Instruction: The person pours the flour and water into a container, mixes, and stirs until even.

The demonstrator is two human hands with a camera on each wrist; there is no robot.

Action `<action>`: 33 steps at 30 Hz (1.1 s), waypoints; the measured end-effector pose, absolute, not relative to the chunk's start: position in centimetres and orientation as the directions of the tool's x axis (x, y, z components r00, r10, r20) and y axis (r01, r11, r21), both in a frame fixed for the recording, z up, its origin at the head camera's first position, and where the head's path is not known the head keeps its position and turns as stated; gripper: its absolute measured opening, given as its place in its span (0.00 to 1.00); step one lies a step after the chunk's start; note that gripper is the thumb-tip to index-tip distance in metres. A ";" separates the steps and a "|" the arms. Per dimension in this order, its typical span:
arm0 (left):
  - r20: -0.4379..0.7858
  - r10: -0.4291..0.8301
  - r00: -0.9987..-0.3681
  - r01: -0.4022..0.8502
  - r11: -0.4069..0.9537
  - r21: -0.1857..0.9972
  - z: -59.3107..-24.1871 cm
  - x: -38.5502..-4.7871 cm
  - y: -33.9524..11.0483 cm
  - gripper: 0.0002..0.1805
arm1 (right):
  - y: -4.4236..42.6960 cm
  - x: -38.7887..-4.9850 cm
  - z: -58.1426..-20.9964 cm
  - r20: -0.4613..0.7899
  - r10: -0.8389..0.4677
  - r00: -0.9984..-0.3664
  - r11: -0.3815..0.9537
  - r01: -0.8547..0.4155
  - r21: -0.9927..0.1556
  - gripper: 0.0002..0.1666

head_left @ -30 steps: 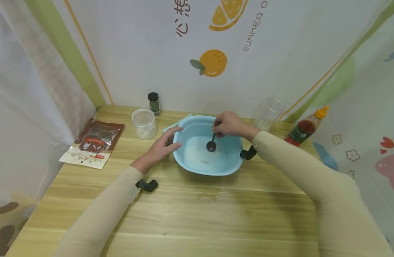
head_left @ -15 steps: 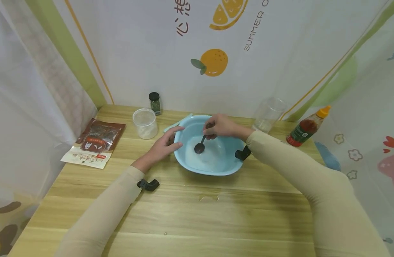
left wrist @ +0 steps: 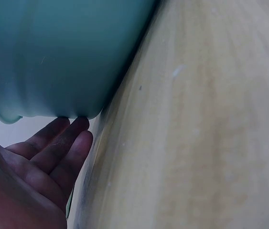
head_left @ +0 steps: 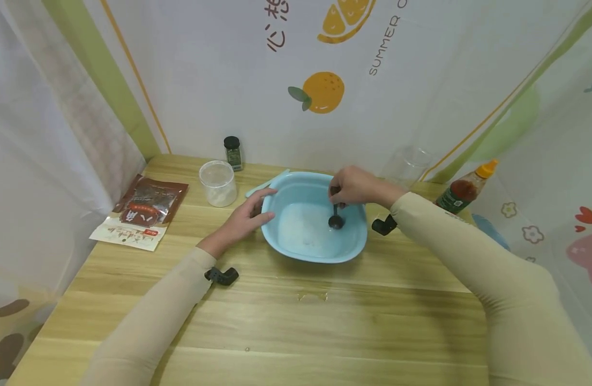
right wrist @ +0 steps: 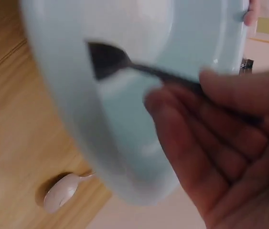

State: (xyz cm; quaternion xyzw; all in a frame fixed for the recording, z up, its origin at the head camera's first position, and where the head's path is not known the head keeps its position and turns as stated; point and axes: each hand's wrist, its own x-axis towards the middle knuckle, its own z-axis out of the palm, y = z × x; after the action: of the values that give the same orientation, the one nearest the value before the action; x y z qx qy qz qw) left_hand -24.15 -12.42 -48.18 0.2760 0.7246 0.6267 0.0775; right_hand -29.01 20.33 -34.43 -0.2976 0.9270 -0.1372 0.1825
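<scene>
A light blue plastic basin (head_left: 315,257) stands on the wooden table, with whitish contents over its bottom. My left hand (head_left: 242,220) holds its left rim; thumb and forefinger lie over the edge. In the left wrist view the other fingers (left wrist: 79,143) touch the basin's outer wall. My right hand (head_left: 356,186) reaches over the far right rim and grips the handle of a dark, round-bowled spoon (head_left: 336,221). The spoon's bowl is low inside the basin, toward the right side. In the right wrist view the dark spoon (right wrist: 108,59) is blurred.
Behind the basin are a clear tub (head_left: 218,185), a black-capped spice jar (head_left: 233,154) and a pale blue stick (head_left: 264,185). A brown spice packet (head_left: 143,209) lies left. A sauce bottle (head_left: 462,190) and clear cup (head_left: 411,163) stand right. A pale spoon (right wrist: 61,193) lies beside the basin.
My right hand moves the spoon left across the basin, then back to the right, ending farther right than at first. The left hand stays on the rim.
</scene>
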 end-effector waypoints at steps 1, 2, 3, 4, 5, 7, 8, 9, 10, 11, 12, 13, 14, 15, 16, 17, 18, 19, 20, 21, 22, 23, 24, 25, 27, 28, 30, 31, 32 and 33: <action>0.234 0.497 -0.836 0.303 0.062 0.951 -48.1 -24.1 -12.4 0.34 | 20.2 -28.9 -34.4 -0.295 -0.618 -0.729 0.775 -0.500 -0.387 0.07; 0.235 0.497 -0.835 0.303 0.060 0.951 -48.1 -24.1 -12.4 0.34 | 20.0 -28.8 -34.4 -0.327 -0.638 -0.697 0.759 -0.499 -0.417 0.07; 0.236 0.497 -0.835 0.304 0.058 0.951 -48.0 -24.1 -12.4 0.34 | 19.8 -28.7 -34.5 -0.355 -0.653 -0.669 0.747 -0.490 -0.450 0.07; 0.236 0.497 -0.835 0.303 0.057 0.951 -48.0 -24.0 -12.4 0.34 | 19.6 -28.5 -34.6 -0.379 -0.665 -0.644 0.735 -0.473 -0.486 0.07; 0.235 0.497 -0.835 0.303 0.058 0.951 -47.9 -24.0 -12.4 0.34 | 19.3 -28.5 -34.8 -0.395 -0.675 -0.624 0.723 -0.452 -0.523 0.07; 0.233 0.496 -0.836 0.301 0.060 0.952 -47.9 -24.0 -12.4 0.34 | 18.9 -28.4 -35.1 -0.398 -0.687 -0.608 0.700 -0.406 -0.588 0.07; 0.232 0.495 -0.837 0.300 0.062 0.952 -47.9 -24.0 -12.4 0.34 | 18.7 -28.5 -35.3 -0.386 -0.689 -0.614 0.688 -0.384 -0.616 0.07; 0.230 0.495 -0.838 0.299 0.064 0.952 -47.9 -24.0 -12.4 0.34 | 18.6 -28.6 -35.4 -0.375 -0.678 -0.632 0.685 -0.359 -0.634 0.06; 0.228 0.494 -0.839 0.297 0.065 0.952 -47.9 -24.0 -12.4 0.34 | 18.6 -28.6 -35.4 -0.353 -0.666 -0.657 0.683 -0.348 -0.642 0.06; 0.227 0.494 -0.840 0.297 0.068 0.952 -47.9 -24.0 -12.4 0.34 | 18.6 -28.8 -35.4 -0.328 -0.651 -0.685 0.688 -0.349 -0.636 0.06; 0.227 0.493 -0.840 0.297 0.068 0.952 -47.9 -24.0 -12.4 0.34 | 18.7 -28.9 -35.4 -0.301 -0.632 -0.714 0.699 -0.358 -0.619 0.06; 0.226 0.493 -0.840 0.298 0.071 0.952 -47.9 -24.0 -12.4 0.34 | 18.8 -29.0 -35.3 -0.274 -0.613 -0.741 0.714 -0.372 -0.593 0.06; 0.226 0.494 -0.839 0.298 0.071 0.952 -47.9 -24.0 -12.3 0.34 | 19.0 -29.1 -35.2 -0.253 -0.595 -0.763 0.733 -0.386 -0.561 0.07; 0.226 0.496 -0.839 0.299 0.072 0.952 -47.9 -24.1 -12.3 0.34 | 19.3 -29.2 -35.1 -0.240 -0.579 -0.779 0.752 -0.397 -0.526 0.07; 0.226 0.496 -0.838 0.299 0.072 0.952 -47.9 -24.1 -12.3 0.34 | 19.5 -29.2 -35.0 -0.234 -0.572 -0.786 0.767 -0.411 -0.493 0.07; 0.226 0.498 -0.837 0.300 0.073 0.951 -47.9 -24.1 -12.3 0.34 | 19.6 -29.2 -34.8 -0.247 -0.569 -0.784 0.776 -0.414 -0.475 0.07; 0.227 0.499 -0.836 0.301 0.072 0.951 -47.9 -24.1 -12.3 0.34 | 19.8 -29.2 -34.8 -0.265 -0.576 -0.773 0.778 -0.418 -0.470 0.07; 0.227 0.500 -0.836 0.302 0.074 0.950 -47.9 -24.1 -12.3 0.34 | 19.8 -29.0 -34.8 -0.292 -0.585 -0.756 0.774 -0.414 -0.478 0.07; 0.227 0.500 -0.836 0.303 0.074 0.950 -47.9 -24.1 -12.4 0.34 | 19.8 -28.9 -34.8 -0.324 -0.598 -0.733 0.766 -0.404 -0.500 0.07; 0.229 0.499 -0.836 0.305 0.075 0.950 -47.9 -24.1 -12.4 0.34 | 19.7 -28.8 -34.9 -0.354 -0.612 -0.707 0.754 -0.388 -0.529 0.07; 0.229 0.499 -0.836 0.305 0.076 0.949 -47.9 -24.1 -12.4 0.34 | 19.5 -28.7 -35.1 -0.379 -0.627 -0.681 0.740 -0.369 -0.562 0.06; 0.229 0.498 -0.837 0.306 0.078 0.949 -47.9 -24.1 -12.4 0.34 | 19.3 -28.6 -35.3 -0.400 -0.639 -0.657 0.726 -0.345 -0.595 0.06; 0.228 0.496 -0.838 0.305 0.078 0.949 -47.9 -24.1 -12.5 0.34 | 19.0 -28.5 -35.6 -0.409 -0.652 -0.639 0.711 -0.325 -0.624 0.06; 0.227 0.495 -0.839 0.304 0.079 0.949 -48.0 -24.1 -12.5 0.34 | 18.8 -28.5 -35.8 -0.412 -0.657 -0.632 0.698 -0.303 -0.649 0.07; 0.224 0.495 -0.840 0.301 0.080 0.950 -48.0 -24.0 -12.5 0.34 | 18.4 -28.5 -36.2 -0.390 -0.662 -0.641 0.669 -0.269 -0.693 0.07; 0.223 0.494 -0.840 0.298 0.078 0.951 -48.1 -24.0 -12.5 0.33 | 18.3 -28.6 -36.3 -0.370 -0.656 -0.657 0.660 -0.263 -0.704 0.07; 0.220 0.494 -0.841 0.296 0.079 0.952 -48.1 -24.0 -12.5 0.33 | 18.3 -28.8 -36.2 -0.314 -0.632 -0.708 0.661 -0.280 -0.696 0.07; 0.219 0.493 -0.842 0.295 0.081 0.952 -48.1 -23.9 -12.5 0.33 | 18.5 -29.0 -36.2 -0.284 -0.611 -0.739 0.672 -0.295 -0.679 0.07; 0.218 0.492 -0.843 0.295 0.084 0.952 -48.1 -23.9 -12.5 0.34 | 18.7 -29.1 -36.1 -0.251 -0.589 -0.768 0.689 -0.315 -0.653 0.07; 0.218 0.492 -0.842 0.296 0.084 0.951 -48.0 -23.9 -12.5 0.34 | 19.0 -29.3 -36.0 -0.222 -0.565 -0.795 0.712 -0.334 -0.617 0.07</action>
State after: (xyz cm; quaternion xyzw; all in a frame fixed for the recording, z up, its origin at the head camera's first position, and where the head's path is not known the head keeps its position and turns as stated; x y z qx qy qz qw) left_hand -23.89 -12.47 -48.01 0.2693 0.7321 0.6207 0.0791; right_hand -29.31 19.03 -35.96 -0.2488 0.9030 -0.2861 0.2019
